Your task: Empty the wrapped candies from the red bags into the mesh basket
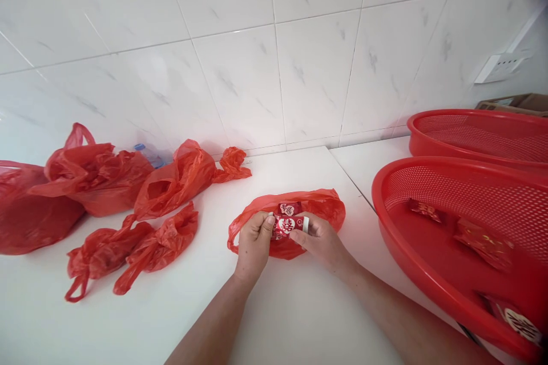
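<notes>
Between my two hands is a small red packet (286, 225) with a white patterned emblem and a white end. My left hand (253, 242) is closed on its left end, thumb on top. The fingers of my right hand (324, 242) grip its right end. Right beneath lies a red plastic bag (329, 205), spread open on the white table (205, 319). Another red packet (290, 209) with a similar emblem shows in the bag's mouth just behind the held one. My hands hide part of the bag.
Several red plastic bags (103, 182) lie at the left, with a bottle (148, 154) behind them. On the right, a red perforated basket (385, 205) holds several red packets (483, 242). A second red basket (422, 142) stands behind it. A tiled wall (240, 85) closes off the back.
</notes>
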The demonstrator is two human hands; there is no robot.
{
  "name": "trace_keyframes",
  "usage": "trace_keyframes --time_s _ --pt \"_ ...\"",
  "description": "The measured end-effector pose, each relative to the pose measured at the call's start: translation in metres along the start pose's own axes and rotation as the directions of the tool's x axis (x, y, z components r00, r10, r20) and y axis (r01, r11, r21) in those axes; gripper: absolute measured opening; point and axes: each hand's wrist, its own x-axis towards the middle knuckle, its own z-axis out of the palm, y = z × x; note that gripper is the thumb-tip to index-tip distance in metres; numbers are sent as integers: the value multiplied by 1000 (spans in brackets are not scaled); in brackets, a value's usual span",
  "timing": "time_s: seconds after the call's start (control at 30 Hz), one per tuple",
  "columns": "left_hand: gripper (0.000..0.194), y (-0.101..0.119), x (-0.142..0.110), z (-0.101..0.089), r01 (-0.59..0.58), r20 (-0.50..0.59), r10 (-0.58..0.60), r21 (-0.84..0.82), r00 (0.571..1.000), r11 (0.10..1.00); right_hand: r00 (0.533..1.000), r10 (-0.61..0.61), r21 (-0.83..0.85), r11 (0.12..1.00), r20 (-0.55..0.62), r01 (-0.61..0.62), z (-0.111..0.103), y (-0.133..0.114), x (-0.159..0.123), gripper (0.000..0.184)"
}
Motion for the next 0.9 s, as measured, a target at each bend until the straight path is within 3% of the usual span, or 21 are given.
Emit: trace_keyframes --time_s 0.1,0.27,0.7,0.8,0.9 --pt "29 0 1 -2 12 18 -11 -59 1000 998 1000 -10 -16 1000 0 10 -1 2 1 21" --pt "23 2 1 -2 23 172 -14 -53 985 998 999 -43 -131 991 -9 42 2 2 -1 18" --pt "22 4 0 -1 -96 127 82 107 989 990 997 -71 -219 973 42 78 3 5 -2 19" --pt "18 3 0 1 -50 122 36 109 992 993 993 -113 -311 945 -17 102 2 3 -1 19" --pt "18 -1 2 -1 -16 32 12 129 999 992 965 -154 -404 913 -214 57 -5 4 1 22"
